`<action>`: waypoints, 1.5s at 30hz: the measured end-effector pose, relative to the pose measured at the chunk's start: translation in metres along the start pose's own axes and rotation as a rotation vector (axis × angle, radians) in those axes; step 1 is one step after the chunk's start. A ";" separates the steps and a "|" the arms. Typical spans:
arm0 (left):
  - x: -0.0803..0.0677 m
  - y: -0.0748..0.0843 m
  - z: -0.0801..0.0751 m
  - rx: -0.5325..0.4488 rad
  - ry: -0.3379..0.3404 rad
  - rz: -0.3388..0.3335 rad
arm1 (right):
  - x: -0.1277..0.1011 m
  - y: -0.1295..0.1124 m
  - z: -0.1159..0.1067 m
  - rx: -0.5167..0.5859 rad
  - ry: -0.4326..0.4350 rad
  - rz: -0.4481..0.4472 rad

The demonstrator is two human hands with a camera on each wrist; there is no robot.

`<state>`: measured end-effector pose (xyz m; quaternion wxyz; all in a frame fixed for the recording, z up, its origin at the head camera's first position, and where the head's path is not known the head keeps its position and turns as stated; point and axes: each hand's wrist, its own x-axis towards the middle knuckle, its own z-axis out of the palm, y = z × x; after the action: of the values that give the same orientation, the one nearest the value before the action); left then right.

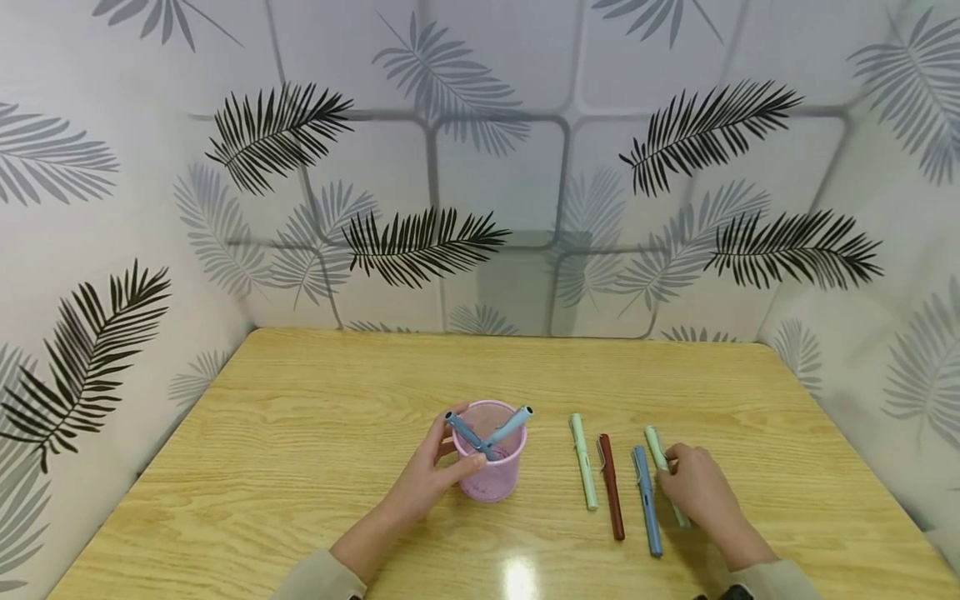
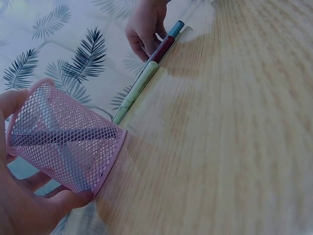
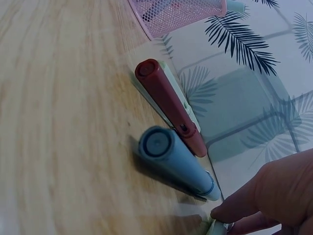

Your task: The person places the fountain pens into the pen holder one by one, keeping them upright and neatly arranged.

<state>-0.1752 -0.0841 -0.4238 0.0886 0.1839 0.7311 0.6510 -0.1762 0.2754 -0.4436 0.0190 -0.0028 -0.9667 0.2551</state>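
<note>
My left hand (image 1: 432, 475) grips a pink mesh pen cup (image 1: 489, 483), its thumb over the near rim and its fingers round the left side. Two pens lean crossed in the cup, a dark blue one (image 1: 462, 428) and a light blue one (image 1: 513, 423). On the right, my right hand (image 1: 701, 487) pinches the rightmost light green pen (image 1: 656, 446) as it lies on the table; in the right wrist view thumb and fingers meet at this pen (image 3: 217, 228). Just left of that hand lies a blue pen (image 1: 647, 504).
Farther left in the row lie a dark red pen (image 1: 611, 487) and another light green pen (image 1: 583, 462), roughly parallel. Everything stands on a wooden table (image 1: 315, 417). Leaf-patterned covering (image 1: 510, 183) rises behind the table and along both sides.
</note>
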 end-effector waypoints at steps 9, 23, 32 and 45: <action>-0.001 0.001 0.001 -0.004 0.001 0.001 | 0.002 0.001 -0.001 0.014 -0.012 0.039; -0.001 0.000 0.001 -0.007 -0.002 0.005 | -0.004 0.001 -0.009 0.081 0.083 0.023; -0.001 0.000 0.001 -0.012 0.002 0.002 | -0.007 -0.007 -0.008 0.156 0.179 0.002; 0.000 -0.001 0.001 -0.019 0.002 -0.005 | -0.008 -0.014 -0.008 0.215 0.319 -0.025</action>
<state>-0.1747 -0.0833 -0.4255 0.0916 0.1806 0.7255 0.6577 -0.1676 0.2668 -0.4298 0.1752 -0.0292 -0.9186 0.3530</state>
